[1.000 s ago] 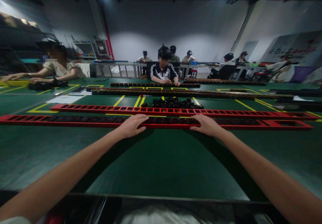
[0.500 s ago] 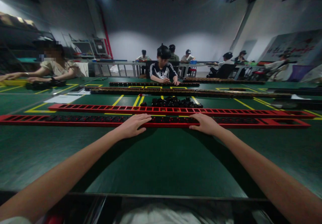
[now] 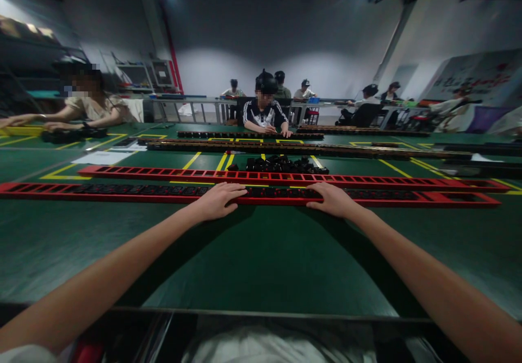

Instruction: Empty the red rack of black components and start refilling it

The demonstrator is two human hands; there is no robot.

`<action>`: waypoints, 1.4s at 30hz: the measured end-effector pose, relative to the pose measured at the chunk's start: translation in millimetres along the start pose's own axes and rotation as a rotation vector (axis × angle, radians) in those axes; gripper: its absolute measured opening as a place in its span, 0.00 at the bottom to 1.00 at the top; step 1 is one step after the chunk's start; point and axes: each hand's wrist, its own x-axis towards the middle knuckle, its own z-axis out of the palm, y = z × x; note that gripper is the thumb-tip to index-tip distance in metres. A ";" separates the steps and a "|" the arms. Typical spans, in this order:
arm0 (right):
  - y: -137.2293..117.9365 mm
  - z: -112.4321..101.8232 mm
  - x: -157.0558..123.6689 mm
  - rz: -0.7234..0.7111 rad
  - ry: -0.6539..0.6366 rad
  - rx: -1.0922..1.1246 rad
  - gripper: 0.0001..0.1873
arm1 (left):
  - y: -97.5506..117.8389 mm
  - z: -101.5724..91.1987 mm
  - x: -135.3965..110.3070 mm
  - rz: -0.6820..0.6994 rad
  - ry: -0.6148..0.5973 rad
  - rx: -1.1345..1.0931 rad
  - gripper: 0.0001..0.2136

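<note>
Fingers of the left hand (image 3: 215,201) had crept slightly inward along the near frame (image 3: 269,201) since a second earlier, while the right hand (image 3: 335,198) had stayed almost put. That frame, long, red and slotted, lay flat and crosswise in front of the person, its long axis running left to right, with black parts (image 3: 277,193) filling most of its slots; those toward its left end were unfilled. Both hands rested on it palm down, well apart, one on either side of its middle, with a stretch of filled slots showing between them. On each hand the thumb stood apart from the fingers by the near edge; neither looked clamped, though how hard they pressed could not be told. Just beyond, nearly parallel, lay the far frame (image 3: 285,182), also red, its slots unfilled. Behind that sat a black pile (image 3: 285,164) of loose pieces, straight ahead of the gap between the hands, neither hand clearly nearer. Farther across the green bench (image 3: 261,259) stretched dark strips (image 3: 244,146), and past them a co-worker (image 3: 265,115) in a helmet sat facing this way.
</note>
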 end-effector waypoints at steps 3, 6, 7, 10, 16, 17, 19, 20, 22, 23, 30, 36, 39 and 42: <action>0.2 -0.6 0.0 0.006 -0.004 0.014 0.32 | -0.4 2.8 0.3 0.015 0.038 0.006 0.23; -1.0 -2.6 -0.4 0.017 -0.022 0.023 0.32 | 0.8 5.5 0.0 0.027 0.081 0.015 0.21; -1.5 -3.2 -0.6 0.014 -0.022 0.025 0.32 | 1.4 6.1 -0.1 0.027 0.093 0.015 0.21; -2.6 -4.2 -0.8 -0.007 -0.009 0.019 0.31 | 2.7 7.0 -0.2 0.022 0.115 0.014 0.20; -2.4 -3.6 -0.2 0.010 -0.029 0.022 0.32 | -0.3 4.2 -0.2 0.013 0.172 0.017 0.16; -2.1 -3.2 0.0 0.015 -0.029 0.020 0.32 | -1.1 3.5 -0.4 0.010 0.179 0.017 0.15; -1.5 -2.3 0.2 0.011 -0.021 0.016 0.33 | -2.3 2.2 -1.2 0.012 0.189 0.013 0.14; -1.4 -1.9 0.3 0.004 -0.017 0.014 0.32 | -2.5 1.7 -1.7 0.018 0.194 0.011 0.14; -1.6 -1.9 0.2 0.001 -0.016 0.009 0.32 | -1.9 0.9 -2.5 0.039 0.207 0.013 0.13; -2.0 -2.2 0.1 0.007 -0.020 0.005 0.32 | -1.3 0.6 -2.9 0.051 0.216 0.017 0.13; -2.8 -4.1 -0.2 -0.008 -0.020 0.033 0.30 | 4.2 -1.8 -3.6 0.142 0.266 0.018 0.12; -2.4 -2.4 0.2 0.014 -0.014 0.016 0.31 | 7.3 -3.0 -5.5 0.165 0.285 -0.019 0.11; -2.7 -2.6 0.0 0.018 -0.026 0.014 0.32 | 9.2 -3.7 -6.5 0.172 0.282 -0.035 0.10; -2.8 -3.4 -0.4 0.027 -0.033 0.013 0.33 | 11.6 -5.5 -7.3 0.157 0.247 -0.071 0.10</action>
